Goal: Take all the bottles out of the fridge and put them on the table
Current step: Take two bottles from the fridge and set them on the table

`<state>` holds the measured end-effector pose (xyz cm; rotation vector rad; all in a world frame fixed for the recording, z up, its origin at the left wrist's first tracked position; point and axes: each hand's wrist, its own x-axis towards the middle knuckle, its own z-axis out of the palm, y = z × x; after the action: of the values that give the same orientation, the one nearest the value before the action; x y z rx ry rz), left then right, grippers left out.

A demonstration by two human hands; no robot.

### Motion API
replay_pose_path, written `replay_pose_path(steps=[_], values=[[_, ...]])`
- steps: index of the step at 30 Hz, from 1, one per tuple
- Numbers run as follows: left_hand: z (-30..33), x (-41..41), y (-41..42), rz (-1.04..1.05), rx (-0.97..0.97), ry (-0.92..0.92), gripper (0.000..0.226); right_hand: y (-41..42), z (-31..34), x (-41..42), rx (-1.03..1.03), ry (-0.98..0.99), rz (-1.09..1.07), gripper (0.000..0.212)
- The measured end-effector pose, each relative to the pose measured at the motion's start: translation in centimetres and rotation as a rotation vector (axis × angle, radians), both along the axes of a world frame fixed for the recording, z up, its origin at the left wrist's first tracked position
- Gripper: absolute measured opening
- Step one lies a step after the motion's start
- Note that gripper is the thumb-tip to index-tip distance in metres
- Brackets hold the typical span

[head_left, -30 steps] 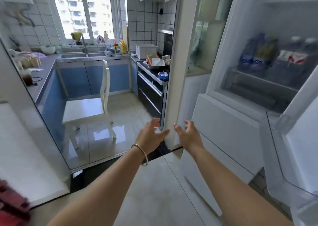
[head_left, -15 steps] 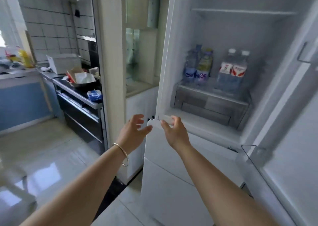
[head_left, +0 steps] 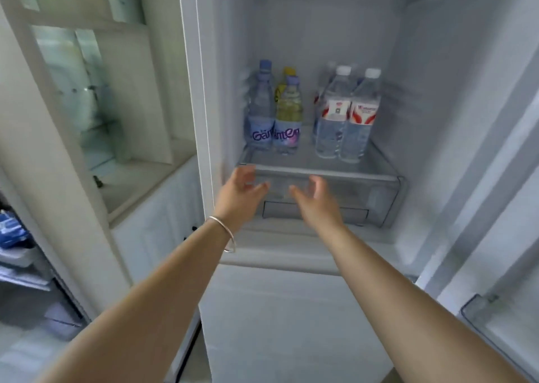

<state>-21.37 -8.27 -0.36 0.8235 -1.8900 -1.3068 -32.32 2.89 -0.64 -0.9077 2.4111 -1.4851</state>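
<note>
Left hand (head_left: 240, 191): spread, fingers loosely fanned, holding nothing; I kept it raised in front of the shelf edge (head_left: 320, 174), on the side of the purple-label bottles, so it was lined up for that group.
Right hand (head_left: 313, 199): spread as well, palm turned inward toward the left hand, empty; it hung just below the shelf edge, nearer the red-label pair.
Hand spacing: the two hands were near each other but apart, each facing its own cluster; I judged this suited a two-handed pick.
Bracelet (head_left: 226, 236): a thin metal ring sat on my left wrist, clear of the fridge (head_left: 423, 91) frame.
Purple-label bottles (head_left: 272, 114): two stood upright at the left of the shelf, touching; a yellow-capped bottle (head_left: 287, 74) stood behind them, mostly hidden.
Red-label bottles (head_left: 348, 117): two stood upright at the right, touching; more bottles stood behind them, number not clear.
Drawer (head_left: 379, 199): a clear drawer lay under the shelf, contents not readable.
Task status: all bottles were in the fridge; no tabletop was in view; none was gripped yet.
</note>
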Motion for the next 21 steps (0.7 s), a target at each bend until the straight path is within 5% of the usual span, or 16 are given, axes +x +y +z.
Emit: replay_pose_path(steps=[6, 12, 16, 21], values=[[2.5, -7.7, -5.0, 0.009, 0.098, 0.183, 0.045, -6.5, 1.4, -5.7, -0.080, 0.033, 0.033, 0.067], [3.8, -14.6, -10.1, 0.069, -0.161, 0.232, 0.037, -12.5, 4.0, -12.1, -0.278, 0.140, 0.001, 0.063], [3.6, -17.3, -11.7, 0.278, -0.306, 0.167, 0.069, -15.5, 4.0, -14.5, -0.315, 0.084, 0.009, 0.086], [3.8, -18.7, -12.1, 0.373, -0.297, 0.237, 0.070, -17.7, 3.2, -15.8, -0.357, 0.049, 0.074, 0.085]])
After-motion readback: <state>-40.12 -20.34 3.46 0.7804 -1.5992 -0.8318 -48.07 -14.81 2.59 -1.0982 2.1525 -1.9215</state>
